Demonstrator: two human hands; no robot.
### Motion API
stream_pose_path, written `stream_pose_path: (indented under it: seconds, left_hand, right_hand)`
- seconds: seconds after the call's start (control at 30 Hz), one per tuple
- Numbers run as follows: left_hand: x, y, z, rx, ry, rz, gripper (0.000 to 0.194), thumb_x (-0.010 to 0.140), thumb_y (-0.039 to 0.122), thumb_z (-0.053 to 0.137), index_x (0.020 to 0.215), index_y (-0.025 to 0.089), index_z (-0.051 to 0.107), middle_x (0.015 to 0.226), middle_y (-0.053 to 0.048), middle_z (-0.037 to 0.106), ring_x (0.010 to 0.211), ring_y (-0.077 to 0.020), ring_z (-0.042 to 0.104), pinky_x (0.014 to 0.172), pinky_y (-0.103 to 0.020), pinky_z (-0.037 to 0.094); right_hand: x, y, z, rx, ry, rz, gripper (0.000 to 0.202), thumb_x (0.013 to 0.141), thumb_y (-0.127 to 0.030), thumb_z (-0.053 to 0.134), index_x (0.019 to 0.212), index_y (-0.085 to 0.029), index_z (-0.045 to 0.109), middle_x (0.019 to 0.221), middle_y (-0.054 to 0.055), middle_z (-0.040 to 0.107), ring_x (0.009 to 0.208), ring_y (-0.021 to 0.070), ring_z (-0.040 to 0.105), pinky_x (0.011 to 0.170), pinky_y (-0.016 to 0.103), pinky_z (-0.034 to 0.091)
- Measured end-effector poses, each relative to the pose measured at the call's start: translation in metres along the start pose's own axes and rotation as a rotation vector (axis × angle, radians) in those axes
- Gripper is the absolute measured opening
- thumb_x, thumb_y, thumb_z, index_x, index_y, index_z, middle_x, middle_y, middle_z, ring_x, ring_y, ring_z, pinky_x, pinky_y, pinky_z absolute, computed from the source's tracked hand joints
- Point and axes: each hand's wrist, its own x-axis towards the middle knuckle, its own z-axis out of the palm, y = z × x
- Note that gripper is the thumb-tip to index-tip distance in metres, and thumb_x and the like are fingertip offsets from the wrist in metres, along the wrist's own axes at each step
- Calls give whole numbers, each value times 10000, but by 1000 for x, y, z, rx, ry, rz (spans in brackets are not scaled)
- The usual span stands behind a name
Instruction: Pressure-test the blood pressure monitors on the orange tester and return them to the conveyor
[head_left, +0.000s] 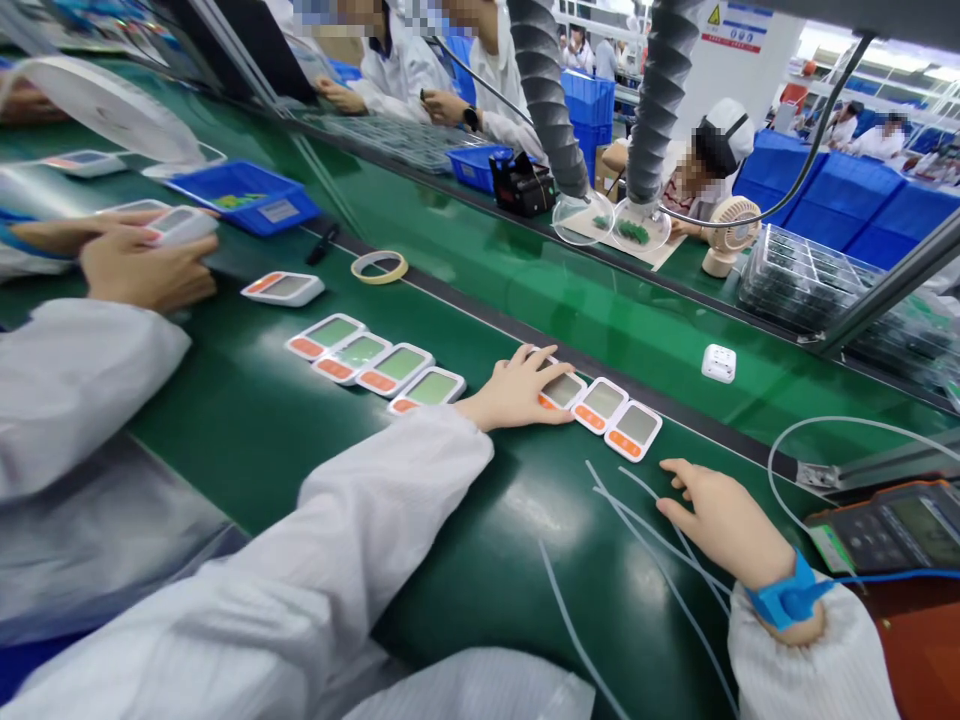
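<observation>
My left hand [517, 388] reaches across the green bench with its fingers spread over a white device with a screen and orange button panel [562, 388], partly covering it. Two similar devices, a middle one [602, 404] and an end one [634, 430], continue the row to the right. My right hand [724, 515], wearing a blue wrist strap [791, 597], hovers near the end device with loosely bent fingers apart and nothing visible in them. Thin white tubes [660, 545] lie beside and below it. Left of my left wrist are several more devices [395, 368] with greenish screens.
A co-worker's hands [142, 265] hold a similar device at the left. Beyond them stand a blue tray [247, 195] and a tape roll [379, 266]. A meter [900, 530] sits at the right. Two grey ducts [551, 100] hang over the far bench.
</observation>
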Motion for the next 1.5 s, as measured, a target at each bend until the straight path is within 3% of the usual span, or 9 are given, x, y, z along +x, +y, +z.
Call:
stream_pose_path:
  seconds: [0.23,0.37,0.6,0.8,0.97,1.1,1.23,1.33,1.5]
  left_hand:
    - [3,4,-8,12,56,15,651,624,498,696,1228,283,583,1560,-109,318,1383,-425,289,993,-637,385]
    - [56,7,-15,45,202,-46,682,618,520,706,1246,287,578,1561,-102,315,1391,-440,253,1019,-668,342]
    - [172,38,-4,-32,148,-104,768,610,564,734,1311,304,558,1606,-104,235,1381,-485,253,1014,-688,316]
    - [212,35,14,-70,206,-182,737,769,720,539,1391,325,518,1579,-108,309,1418,-470,196,1075,-674,221]
    - [175,56,1,-77,106,-194,686,833,668,504,1401,284,524,1600,-154,250,1444,-459,195,1091,-717,155]
    - [81,97,6,-112,38,-21,807,773,818,444,1386,301,533,1585,-140,300,1440,-495,199,1065,-772,158]
    - [5,125,27,-41,-10,-46,966,668,850,550,1469,321,436,1625,-166,201,1438,-571,101,1028,-802,171]
    - [-9,135,37,-14,-1,-51,991,660,785,614,1485,272,416,1620,-189,199,1430,-570,127,1037,-785,187]
    - [0,145,35,-26,2,92,885,586,624,727,1372,269,529,1570,-165,324,1377,-542,249,979,-705,340]
  right_hand:
    - [-4,0,-5,22,36,-22,441,924,-265,595,1353,-172,555,1093,111,688,1030,268,667,903,400,507]
    - [-8,1,-10,30,61,-20,451,921,-268,602,1360,-184,548,1098,110,685,1041,271,663,890,398,508]
    - [-10,1,-13,63,53,-29,442,920,-262,600,1355,-199,556,1093,108,689,1036,256,659,895,370,500]
    - [-8,3,-13,78,57,-19,448,919,-265,603,1359,-197,553,1111,111,684,1044,255,658,913,379,497]
    - [-9,5,-14,99,61,-8,460,917,-269,604,1367,-198,544,1124,109,680,1035,255,659,910,381,500]
    - [-11,4,-16,94,72,-24,456,916,-257,600,1363,-188,547,1131,108,678,1024,260,660,896,392,507]
    - [-11,2,-14,78,67,-36,443,909,-258,602,1346,-192,563,1103,108,682,1004,251,663,891,377,508]
    - [-13,3,-14,87,78,-49,414,908,-259,597,1318,-206,581,1105,99,683,1000,248,663,890,375,508]
    - [-17,6,-16,95,122,-51,382,913,-282,592,1289,-218,600,1127,94,682,1012,244,659,902,364,496]
